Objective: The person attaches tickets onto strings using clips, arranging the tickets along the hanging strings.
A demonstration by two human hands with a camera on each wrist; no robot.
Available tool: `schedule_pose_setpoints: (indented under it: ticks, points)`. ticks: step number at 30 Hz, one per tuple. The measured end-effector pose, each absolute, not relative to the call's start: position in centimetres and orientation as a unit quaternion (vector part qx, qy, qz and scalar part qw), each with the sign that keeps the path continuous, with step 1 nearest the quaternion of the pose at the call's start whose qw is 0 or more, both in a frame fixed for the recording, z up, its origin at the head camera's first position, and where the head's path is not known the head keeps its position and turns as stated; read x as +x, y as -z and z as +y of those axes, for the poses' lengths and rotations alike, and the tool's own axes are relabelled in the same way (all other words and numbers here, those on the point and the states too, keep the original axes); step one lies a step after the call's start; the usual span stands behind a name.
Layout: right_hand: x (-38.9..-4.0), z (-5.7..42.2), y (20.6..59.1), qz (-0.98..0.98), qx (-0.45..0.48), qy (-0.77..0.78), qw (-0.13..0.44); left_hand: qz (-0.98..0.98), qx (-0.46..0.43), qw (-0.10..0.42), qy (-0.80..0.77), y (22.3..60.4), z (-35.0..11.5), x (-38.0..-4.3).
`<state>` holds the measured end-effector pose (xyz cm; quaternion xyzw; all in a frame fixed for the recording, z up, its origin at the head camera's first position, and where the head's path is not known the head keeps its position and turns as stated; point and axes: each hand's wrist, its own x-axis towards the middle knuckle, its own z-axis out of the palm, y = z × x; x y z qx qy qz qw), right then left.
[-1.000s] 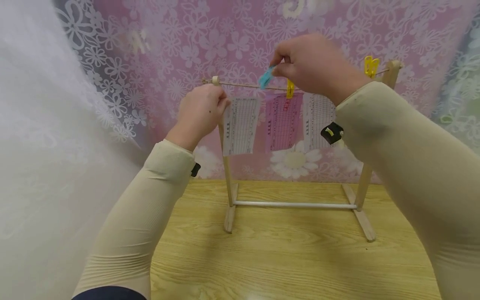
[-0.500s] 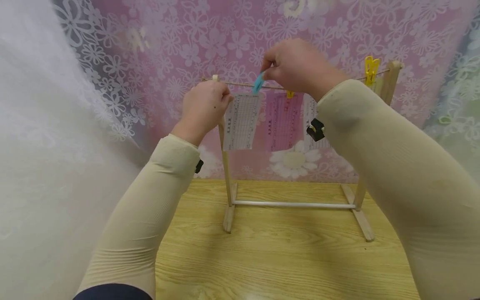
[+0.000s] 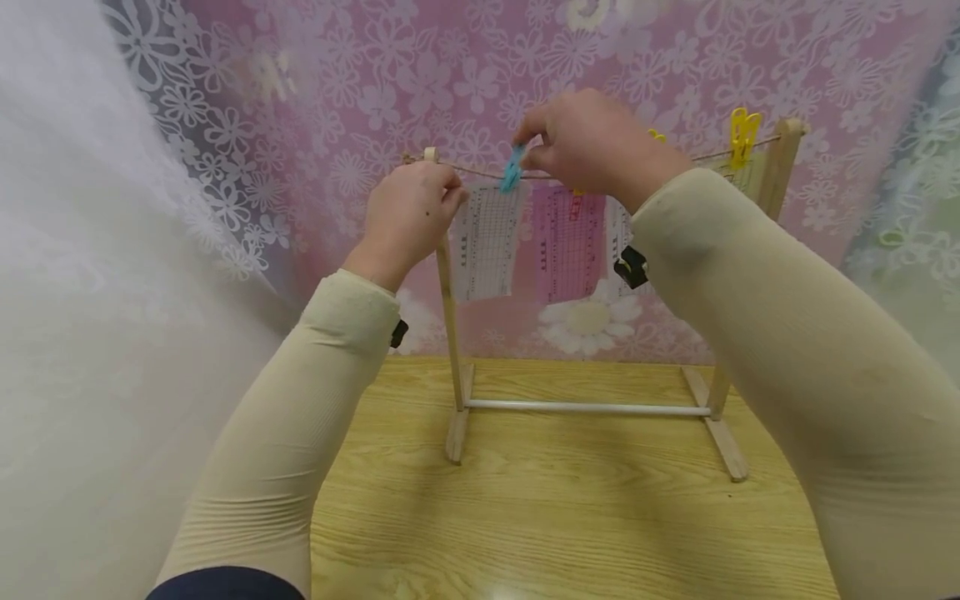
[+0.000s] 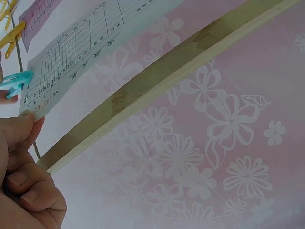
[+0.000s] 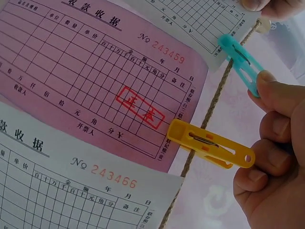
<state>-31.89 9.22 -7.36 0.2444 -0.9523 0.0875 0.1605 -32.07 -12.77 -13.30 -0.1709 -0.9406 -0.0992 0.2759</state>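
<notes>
My left hand [image 3: 412, 212] pinches the upper left corner of a white printed receipt [image 3: 487, 242] between thumb and forefinger; the left wrist view shows this pinch closely. The receipt hangs just below a twine line [image 3: 476, 171]. With its thumb and forefinger, my right hand [image 3: 592, 137] pinches the handle end of a turquoise clothespin [image 3: 512, 171]. That clothespin's tip lies over the receipt's upper right edge at the twine, as the right wrist view shows. Beside it hangs a pink receipt [image 5: 105, 71], clipped to the twine by a yellow clothespin [image 5: 207, 143].
Another white receipt [image 5: 86, 176] hangs right of the pink one. A yellow clothespin [image 3: 742, 137] holds a yellowish sheet [image 3: 750, 177] near the right post [image 3: 780, 171]. The wooden stand, with a white bottom bar [image 3: 588, 408], rests on a wood-grain tabletop [image 3: 562, 517] before a flowered curtain [image 3: 330, 92].
My right hand has moved left and slightly down, bringing the turquoise clothespin onto the white receipt's top edge. My left hand has shifted slightly right, and the receipt has risen a little.
</notes>
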Motion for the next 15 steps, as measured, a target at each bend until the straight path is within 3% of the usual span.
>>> schedule_pose_setpoints:
  ticks: [15]
  points:
    - [-31.22, 9.53, 8.36, -0.943, 0.259, -0.055, 0.201, -0.933, -0.177, 0.281, 0.142, 14.19, -13.74, -32.4]
